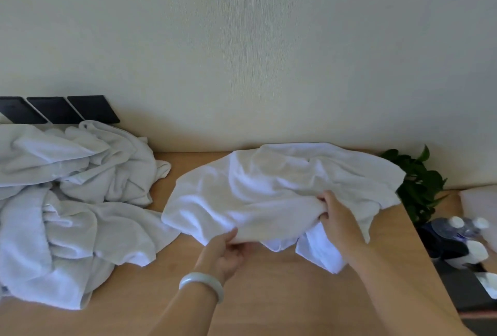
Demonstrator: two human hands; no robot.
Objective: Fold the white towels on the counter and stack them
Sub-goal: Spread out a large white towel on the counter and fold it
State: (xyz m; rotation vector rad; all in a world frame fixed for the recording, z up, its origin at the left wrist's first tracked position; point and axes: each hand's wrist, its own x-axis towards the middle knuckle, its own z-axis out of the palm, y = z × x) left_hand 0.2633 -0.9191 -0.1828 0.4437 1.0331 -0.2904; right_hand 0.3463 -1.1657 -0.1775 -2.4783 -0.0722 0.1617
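Observation:
A crumpled white towel point(274, 188) lies spread over the middle and right of the wooden counter point(269, 295). My left hand point(228, 251), with a pale bangle on the wrist, pinches the towel's near edge from below. My right hand point(334, 214) grips a bunch of the same towel at its near right side. A heap of unfolded white towels point(70, 201) covers the counter's left part, a short gap apart from the towel I hold.
The counter runs along a pale wall point(242, 53). Dark panels point(61, 108) lean behind the heap at the far left. A green plant point(419, 188) stands off the counter's right end, with water bottles point(462, 228) and a dark tray point(451, 247) below it.

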